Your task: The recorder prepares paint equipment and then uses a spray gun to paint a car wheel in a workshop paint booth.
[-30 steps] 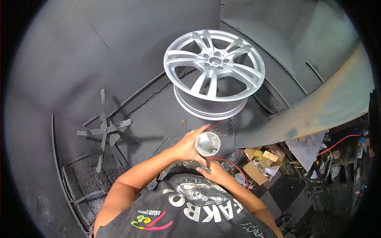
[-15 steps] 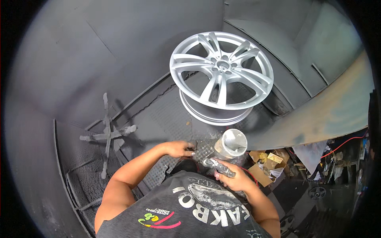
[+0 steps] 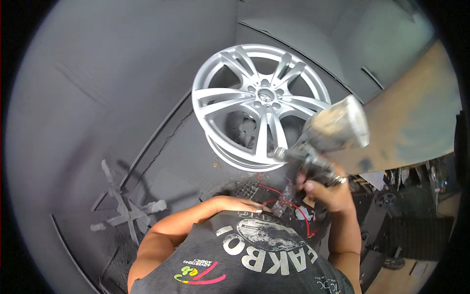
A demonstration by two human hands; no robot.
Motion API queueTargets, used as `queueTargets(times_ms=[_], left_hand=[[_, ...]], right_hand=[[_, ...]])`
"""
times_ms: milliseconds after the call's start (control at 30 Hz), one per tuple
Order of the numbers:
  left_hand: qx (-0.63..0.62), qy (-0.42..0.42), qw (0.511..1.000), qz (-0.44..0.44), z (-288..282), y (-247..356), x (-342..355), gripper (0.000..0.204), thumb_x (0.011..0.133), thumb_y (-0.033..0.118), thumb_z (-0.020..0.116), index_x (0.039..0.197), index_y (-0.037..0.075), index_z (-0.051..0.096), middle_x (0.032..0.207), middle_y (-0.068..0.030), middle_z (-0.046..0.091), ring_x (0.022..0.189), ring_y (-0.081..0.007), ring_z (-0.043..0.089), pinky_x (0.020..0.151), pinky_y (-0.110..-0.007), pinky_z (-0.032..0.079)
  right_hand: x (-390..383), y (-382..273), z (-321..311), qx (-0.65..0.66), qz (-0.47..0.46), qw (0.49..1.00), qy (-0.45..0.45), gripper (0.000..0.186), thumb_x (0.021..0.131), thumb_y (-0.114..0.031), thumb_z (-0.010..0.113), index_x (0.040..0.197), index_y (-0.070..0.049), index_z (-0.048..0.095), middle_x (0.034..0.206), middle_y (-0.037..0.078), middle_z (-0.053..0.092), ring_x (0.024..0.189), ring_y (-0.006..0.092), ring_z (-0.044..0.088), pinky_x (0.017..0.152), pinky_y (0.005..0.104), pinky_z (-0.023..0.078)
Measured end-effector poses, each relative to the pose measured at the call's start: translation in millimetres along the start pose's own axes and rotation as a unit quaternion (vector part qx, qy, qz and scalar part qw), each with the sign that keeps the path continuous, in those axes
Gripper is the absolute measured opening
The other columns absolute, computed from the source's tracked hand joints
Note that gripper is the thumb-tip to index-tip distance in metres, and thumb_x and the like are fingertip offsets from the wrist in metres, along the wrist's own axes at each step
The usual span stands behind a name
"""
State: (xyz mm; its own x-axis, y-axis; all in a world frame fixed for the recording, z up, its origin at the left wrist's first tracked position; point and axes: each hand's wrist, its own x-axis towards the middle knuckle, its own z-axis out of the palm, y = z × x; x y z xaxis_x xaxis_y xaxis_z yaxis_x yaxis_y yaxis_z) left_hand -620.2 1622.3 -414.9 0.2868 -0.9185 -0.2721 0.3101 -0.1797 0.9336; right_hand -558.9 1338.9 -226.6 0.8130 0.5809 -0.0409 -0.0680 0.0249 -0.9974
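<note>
My right hand (image 3: 332, 192) is wrapped around the grip of a spray gun (image 3: 313, 160). The gun's pale, paint-stained cup (image 3: 333, 128) sits on top, tilted to the right. Its nozzle end points left, close to the lower right rim of a silver alloy wheel (image 3: 268, 128). Double spokes and a hub with bolt holes face up on that wheel. My left hand (image 3: 242, 204) lies with fingers stretched out against the front of my dark shirt, holding nothing. A red hose (image 3: 289, 202) runs below the gun, partly hidden by my body.
Grey booth walls (image 3: 127, 63) rise at the left and back. A tan curved panel (image 3: 406, 117) stands at the right. At the lower left is a paint-crusted cross-shaped stand (image 3: 128, 210). Cluttered items and small wheels (image 3: 385, 199) lie beyond the panel.
My right hand has raised the spray gun up and to the right, beside the wheel's rim. My left hand has drawn back to my shirt. The view has shifted, showing more red hose.
</note>
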Motion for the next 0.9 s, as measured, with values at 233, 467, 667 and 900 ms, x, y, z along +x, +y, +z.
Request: queueTargets(times_ms=[233,467,667,900], left_hand=[[0.081,-0.014,0.996,-0.025,-59,33,-31,0.05,0.109,0.034,0.049,0.147,0.002,0.054,0.15,-0.0178,0.056,0.139,-0.0294,0.052,0.116,-0.037,0.039],[0.06,0.224,0.972,-0.041,-102,-38,1,0.018,0.091,0.016,0.078,0.101,0.0,0.075,0.089,-0.0051,0.076,0.075,-0.0104,0.065,0.072,-0.027,0.053],[-0.4,0.501,0.751,-0.159,-120,-127,10,0.035,0.102,0.022,0.06,0.129,0.0,0.056,0.113,-0.0105,0.066,0.091,-0.0233,0.068,0.085,-0.037,0.057],[-0.464,0.67,0.58,-0.021,-124,-131,37,0.046,0.112,0.032,0.036,0.145,0.001,0.041,0.138,-0.0163,0.052,0.114,-0.0322,0.062,0.096,-0.047,0.053]], right_hand=[[22,-31,-58,-0.077,-0.067,0.937,0.335,0.035,0.097,-0.025,0.071,0.117,0.002,0.062,0.097,0.01,0.067,0.086,0.0222,0.068,0.056,0.0279,0.053],[-43,-14,-67,-0.045,0.043,0.929,0.364,0.04,0.09,-0.029,0.076,0.113,0.0,0.061,0.089,0.008,0.064,0.084,0.0247,0.071,0.048,0.0297,0.052],[-82,-38,-43,0.039,0.046,0.933,0.356,0.076,0.082,-0.033,0.081,0.141,0.006,0.053,0.081,0.008,0.063,0.067,0.0211,0.066,0.043,0.0249,0.043],[-90,-61,-38,0.037,0.025,0.946,0.322,0.08,0.08,-0.038,0.085,0.135,0.013,0.056,0.076,0.009,0.064,0.061,0.0157,0.061,0.045,0.0249,0.044]])
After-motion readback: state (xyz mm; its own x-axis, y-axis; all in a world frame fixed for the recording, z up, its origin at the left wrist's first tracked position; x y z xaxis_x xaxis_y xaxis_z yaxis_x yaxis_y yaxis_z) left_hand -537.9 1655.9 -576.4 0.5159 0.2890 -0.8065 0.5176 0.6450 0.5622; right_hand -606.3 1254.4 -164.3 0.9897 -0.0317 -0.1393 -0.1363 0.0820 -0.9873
